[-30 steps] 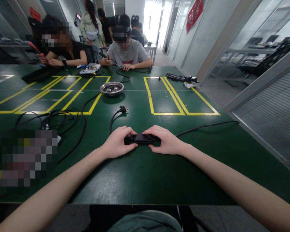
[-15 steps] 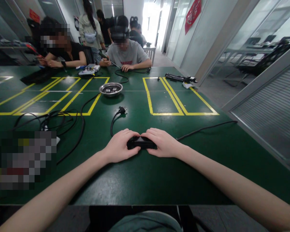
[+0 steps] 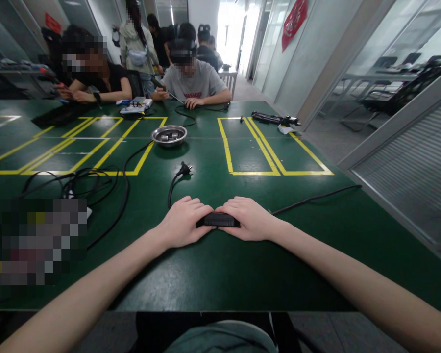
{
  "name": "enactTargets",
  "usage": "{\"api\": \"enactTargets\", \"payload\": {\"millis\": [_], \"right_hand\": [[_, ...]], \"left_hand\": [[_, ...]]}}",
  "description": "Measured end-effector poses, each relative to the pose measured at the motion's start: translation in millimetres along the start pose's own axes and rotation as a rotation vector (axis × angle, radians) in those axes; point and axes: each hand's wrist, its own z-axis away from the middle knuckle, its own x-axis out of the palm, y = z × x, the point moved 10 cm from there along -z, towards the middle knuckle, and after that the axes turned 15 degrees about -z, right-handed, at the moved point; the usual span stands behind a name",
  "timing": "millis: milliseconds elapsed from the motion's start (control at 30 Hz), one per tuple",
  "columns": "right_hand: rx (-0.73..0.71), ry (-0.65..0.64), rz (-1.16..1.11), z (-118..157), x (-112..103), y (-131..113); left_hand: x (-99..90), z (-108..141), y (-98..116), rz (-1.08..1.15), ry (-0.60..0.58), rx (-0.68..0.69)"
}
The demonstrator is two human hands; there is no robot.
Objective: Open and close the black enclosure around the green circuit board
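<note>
Your left hand and right hand curl closed around opposite ends of a black block, towards the bench's six o'clock edge, hiding how far any connection has got. The plug at eleven lies unconnected. No block label is readable; the grey shirt at twelve shows "assup", first letter unclear.

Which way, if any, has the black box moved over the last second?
Yes, slightly toward the camera: the gap between the black box and the near edge of the yellow tape has widened.
</note>
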Motion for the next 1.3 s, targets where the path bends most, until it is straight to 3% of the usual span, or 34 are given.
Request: {"api": "enactTargets", "payload": {"millis": [467,967,1133,1300], "right_hand": [[-0.102,0.040,0.166,3.7,-4.8,-12.8],[-0.173,0.138,0.209,8.6,-13.4,-16.8],[-0.233,0.120,0.328,11.3,-12.4,-20.7],[-0.351,0.183,0.480,16.6,-16.6,-33.1]], "left_hand": [[-11.4,3.4,12.8,-0.201,0.110,0.126],[-11.1,6.6,13.5,-0.219,0.136,0.116],[-12.6,5.1,1.8,-0.106,0.122,-0.003],[-2.4,3.0,-12.1,0.214,-0.012,-0.170]]}}
